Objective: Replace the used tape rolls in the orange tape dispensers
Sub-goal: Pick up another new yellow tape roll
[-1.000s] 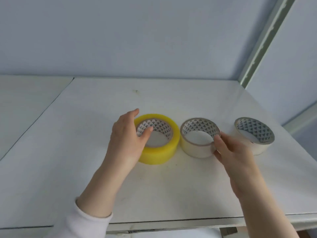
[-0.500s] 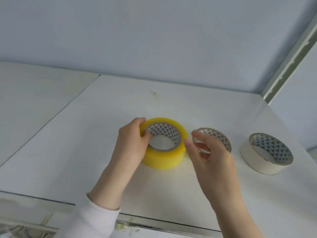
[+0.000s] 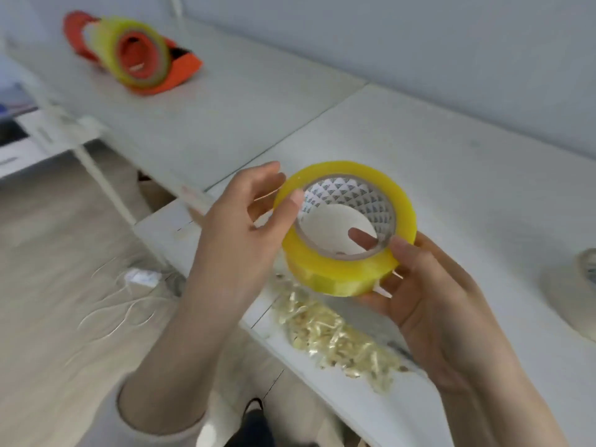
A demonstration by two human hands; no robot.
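Both hands hold the yellow tape roll (image 3: 345, 230) up: left hand (image 3: 238, 233) pinches its rim, right hand (image 3: 429, 291) cups underneath. Its core shows little triangles, no readable words.

Soft, even, bright light fills the scene with only faint shadows and no harsh glare, while motion blur smears the orange tape dispenser (image 3: 135, 53) at top left and the floor, leaving the yellow tape roll (image 3: 346, 253) at centre fairly sharp.
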